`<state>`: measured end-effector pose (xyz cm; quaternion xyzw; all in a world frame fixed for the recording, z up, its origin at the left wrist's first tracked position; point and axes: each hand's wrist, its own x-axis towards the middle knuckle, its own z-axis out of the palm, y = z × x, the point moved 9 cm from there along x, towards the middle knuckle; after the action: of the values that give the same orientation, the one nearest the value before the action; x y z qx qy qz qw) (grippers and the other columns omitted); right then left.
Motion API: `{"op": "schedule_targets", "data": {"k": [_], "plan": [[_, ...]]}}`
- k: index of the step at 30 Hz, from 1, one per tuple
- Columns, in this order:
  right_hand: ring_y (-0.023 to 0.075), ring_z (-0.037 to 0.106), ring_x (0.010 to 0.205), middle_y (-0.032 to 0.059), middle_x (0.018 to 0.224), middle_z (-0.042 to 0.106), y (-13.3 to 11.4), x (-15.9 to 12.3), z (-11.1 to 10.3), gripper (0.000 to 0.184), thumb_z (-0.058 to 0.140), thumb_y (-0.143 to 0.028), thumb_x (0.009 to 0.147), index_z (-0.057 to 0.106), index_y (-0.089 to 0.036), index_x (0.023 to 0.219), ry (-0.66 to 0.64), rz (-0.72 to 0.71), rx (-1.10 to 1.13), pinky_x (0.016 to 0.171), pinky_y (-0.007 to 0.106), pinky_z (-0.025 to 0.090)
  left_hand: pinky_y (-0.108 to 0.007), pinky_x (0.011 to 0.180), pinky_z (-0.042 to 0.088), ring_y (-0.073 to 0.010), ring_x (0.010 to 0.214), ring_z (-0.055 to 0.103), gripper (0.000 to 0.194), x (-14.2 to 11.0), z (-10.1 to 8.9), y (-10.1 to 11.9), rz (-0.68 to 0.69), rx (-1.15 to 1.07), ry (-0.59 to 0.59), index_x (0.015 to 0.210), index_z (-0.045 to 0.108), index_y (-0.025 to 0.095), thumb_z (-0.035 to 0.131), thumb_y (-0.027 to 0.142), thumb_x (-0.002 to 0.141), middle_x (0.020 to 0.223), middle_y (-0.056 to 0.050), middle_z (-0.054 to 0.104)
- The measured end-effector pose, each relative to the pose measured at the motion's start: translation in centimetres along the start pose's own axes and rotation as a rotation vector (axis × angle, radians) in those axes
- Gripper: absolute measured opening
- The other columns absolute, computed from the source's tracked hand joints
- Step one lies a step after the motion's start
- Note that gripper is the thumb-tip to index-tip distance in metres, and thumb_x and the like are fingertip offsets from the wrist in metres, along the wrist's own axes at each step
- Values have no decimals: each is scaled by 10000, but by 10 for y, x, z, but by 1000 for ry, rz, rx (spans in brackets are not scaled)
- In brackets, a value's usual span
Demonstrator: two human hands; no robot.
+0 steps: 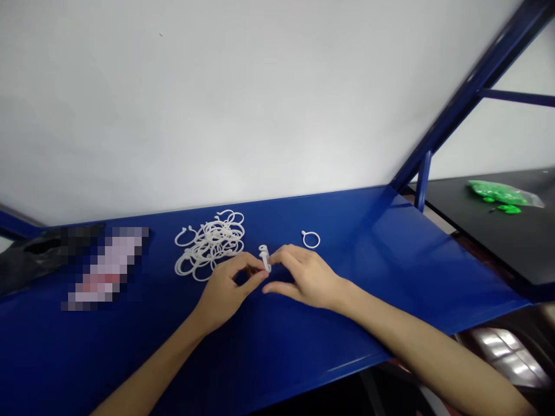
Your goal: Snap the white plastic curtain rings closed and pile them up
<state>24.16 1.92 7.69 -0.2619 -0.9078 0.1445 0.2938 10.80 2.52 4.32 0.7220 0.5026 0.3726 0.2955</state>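
Note:
My left hand point(229, 289) pinches a small white plastic piece point(265, 257) with a round eyelet at its top, gripping its lower end between thumb and forefinger. Close on the other side is my right hand point(306, 277), its thumb held apart from the fingers. The right fingertips are at or very near the piece; I cannot tell whether they touch it. Left of the hands lies a tangled pile of white plastic rings point(212, 240), several of them split with knobbed ends. One more white ring point(318, 240) lies alone beyond my right hand.
The blue table point(355, 225) runs along a white wall. At its left lie a black plastic bag point(26, 266) and a blurred-out pale packet point(113, 260). A blue metal frame point(459, 92) rises at the right, before a black table point(489, 237) with a bag of green pieces point(494, 192).

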Motion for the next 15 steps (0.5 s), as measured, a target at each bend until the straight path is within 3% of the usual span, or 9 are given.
{"op": "schedule_targets", "data": {"k": [5,8,11,13,15], "plan": [[176,670,848,81,958,685,5,-4,7,193,490,-358,1030,574,-186,1048,17,28,63,748,300,563,-283,710,533,-150,735,663,188,-2,3,1,21,19,-3,851,738,253,605,374,907,806,3,728],[183,687,911,86,1019,703,12,-5,-2,165,491,-284,1030,584,-192,1131,107,49,77,800,317,578,-299,733,539,-160,764,674,211,-3,-10,-2,-8,110,141,877,727,253,587,405,919,840,-3,740],[174,697,952,78,1100,711,15,-6,-10,223,504,-251,1023,569,-210,1233,172,59,135,843,317,585,-271,623,531,-159,731,679,245,-5,-26,-12,-96,138,290,986,701,242,607,452,901,873,-10,745],[164,697,940,74,1101,713,12,-6,-11,243,493,-232,1026,575,-207,1254,172,39,151,842,307,587,-266,631,546,-166,785,700,300,-3,-26,-15,-100,97,263,1093,695,256,607,470,902,953,-16,761],[155,693,910,72,1061,717,8,-5,-11,239,484,-215,1028,598,-195,1236,163,5,156,826,295,587,-292,741,571,-176,860,715,292,-1,-21,-13,-64,73,200,1076,724,273,597,478,911,1001,-14,772]]}}
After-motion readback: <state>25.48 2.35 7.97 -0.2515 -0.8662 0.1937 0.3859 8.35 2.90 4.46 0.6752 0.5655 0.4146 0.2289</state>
